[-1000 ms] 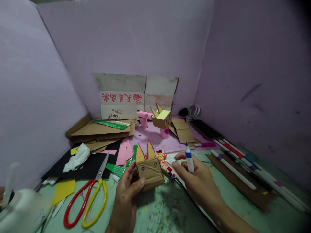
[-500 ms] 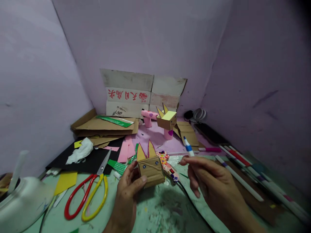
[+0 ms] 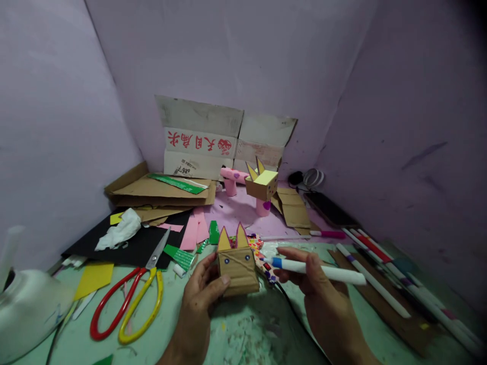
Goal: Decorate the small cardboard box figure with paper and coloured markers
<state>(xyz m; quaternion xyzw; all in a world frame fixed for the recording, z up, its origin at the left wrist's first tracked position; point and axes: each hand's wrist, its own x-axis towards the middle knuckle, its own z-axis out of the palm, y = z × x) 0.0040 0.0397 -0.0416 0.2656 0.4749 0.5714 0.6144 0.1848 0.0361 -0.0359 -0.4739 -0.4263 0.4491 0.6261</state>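
My left hand (image 3: 201, 299) is closed on a small cardboard box (image 3: 239, 274) made up as an animal head, its front tilted toward me. Two pointed yellow ears (image 3: 224, 238) with purple edges rise from its top, and two dark eyes mark its front. To the right, my right hand (image 3: 319, 289) grips a white marker (image 3: 323, 270) with a blue collar between thumb and fingers. Its blue tip points left, close to the box's right edge; whether it touches I cannot tell. Behind the box lies a flower-patterned glue gun (image 3: 269, 271) with a black cord, partly hidden.
Red-and-yellow scissors (image 3: 129, 299) lie at left beside a white bottle (image 3: 32, 309). A pink animal figure (image 3: 262, 187) with a cardboard head stands at the back. Several markers (image 3: 380, 284) line the right side. Cardboard pieces (image 3: 163, 195) and crumpled tissue (image 3: 119, 230) lie back left.
My right hand has turned the marker from upright to nearly level, bringing its tip left toward the box. My left hand still holds the box. The view has shifted slightly.
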